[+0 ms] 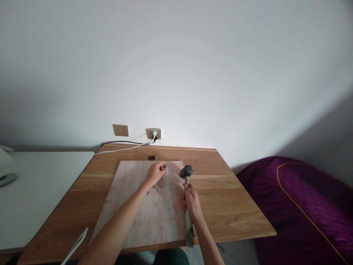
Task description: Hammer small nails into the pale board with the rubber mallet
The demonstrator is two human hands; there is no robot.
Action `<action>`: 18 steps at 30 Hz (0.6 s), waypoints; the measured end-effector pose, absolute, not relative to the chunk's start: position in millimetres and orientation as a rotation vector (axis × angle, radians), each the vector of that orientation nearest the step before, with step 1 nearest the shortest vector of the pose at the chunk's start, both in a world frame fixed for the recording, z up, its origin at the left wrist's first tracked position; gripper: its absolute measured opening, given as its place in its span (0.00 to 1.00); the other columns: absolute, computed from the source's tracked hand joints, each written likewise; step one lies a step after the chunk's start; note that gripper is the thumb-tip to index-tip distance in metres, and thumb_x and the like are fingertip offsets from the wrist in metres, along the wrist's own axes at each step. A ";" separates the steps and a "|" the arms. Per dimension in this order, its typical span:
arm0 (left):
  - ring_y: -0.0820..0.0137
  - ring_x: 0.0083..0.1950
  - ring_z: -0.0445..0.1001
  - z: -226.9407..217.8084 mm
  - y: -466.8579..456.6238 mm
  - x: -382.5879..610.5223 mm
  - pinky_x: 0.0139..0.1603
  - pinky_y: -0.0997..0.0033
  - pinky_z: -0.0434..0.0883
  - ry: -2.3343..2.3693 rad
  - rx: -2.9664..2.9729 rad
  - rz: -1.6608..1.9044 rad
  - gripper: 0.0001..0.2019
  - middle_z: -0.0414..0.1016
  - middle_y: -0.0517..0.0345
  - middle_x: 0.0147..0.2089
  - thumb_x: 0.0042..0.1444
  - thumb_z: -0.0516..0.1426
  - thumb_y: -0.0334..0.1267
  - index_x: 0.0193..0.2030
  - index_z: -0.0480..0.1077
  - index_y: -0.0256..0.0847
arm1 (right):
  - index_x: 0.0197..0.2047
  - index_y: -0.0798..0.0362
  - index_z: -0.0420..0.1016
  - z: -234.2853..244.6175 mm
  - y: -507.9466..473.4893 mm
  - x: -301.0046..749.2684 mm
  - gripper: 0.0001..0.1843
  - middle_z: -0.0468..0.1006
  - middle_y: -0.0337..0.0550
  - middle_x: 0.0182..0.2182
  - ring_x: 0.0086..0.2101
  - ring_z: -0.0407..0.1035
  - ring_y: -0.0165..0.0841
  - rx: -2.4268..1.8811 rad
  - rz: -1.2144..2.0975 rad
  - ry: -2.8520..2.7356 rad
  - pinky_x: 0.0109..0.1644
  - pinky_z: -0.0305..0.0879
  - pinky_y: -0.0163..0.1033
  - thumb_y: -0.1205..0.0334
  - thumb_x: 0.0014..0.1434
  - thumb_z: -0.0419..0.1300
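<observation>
A pale wooden board (129,206) lies on a brown wooden table (228,202). My left hand (156,172) rests on the board's far part with its fingertips pinched on a small nail (164,168). My right hand (191,201) is wrapped round the wooden handle of a hammer (186,171). The hammer's dark head hovers just right of the left hand, near the board's far right corner. A few small dark nails (156,188) lie loose on the board between my hands.
A white table (35,191) adjoins on the left with a grey round object (7,179) on it. Wall sockets (153,133) with black and white cables sit behind the table. A purple beanbag (303,206) lies at the right. A white strip (75,245) shows at the bottom left.
</observation>
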State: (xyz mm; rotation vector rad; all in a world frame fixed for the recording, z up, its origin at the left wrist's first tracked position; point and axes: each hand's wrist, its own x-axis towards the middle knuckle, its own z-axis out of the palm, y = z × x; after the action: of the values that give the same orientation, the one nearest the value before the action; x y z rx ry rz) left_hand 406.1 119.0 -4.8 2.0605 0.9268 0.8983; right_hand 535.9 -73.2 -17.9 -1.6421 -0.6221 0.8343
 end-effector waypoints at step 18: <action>0.71 0.34 0.74 -1.1 106.1 419.8 0.41 0.72 0.68 1.012 2.176 0.888 0.05 0.78 0.60 0.35 0.58 0.61 0.28 0.33 0.74 0.42 | 0.39 0.48 0.68 -12.0 -72.4 535.7 0.30 0.63 0.26 0.16 0.13 0.57 0.26 -1.672 0.823 -0.623 0.15 0.50 0.31 0.27 0.57 0.57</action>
State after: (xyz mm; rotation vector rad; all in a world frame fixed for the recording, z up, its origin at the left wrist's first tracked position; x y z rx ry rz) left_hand 419.8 106.1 -1.1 2.1763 1.0120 0.8876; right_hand 535.7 -72.4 -12.0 -1.6722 -0.6226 0.8231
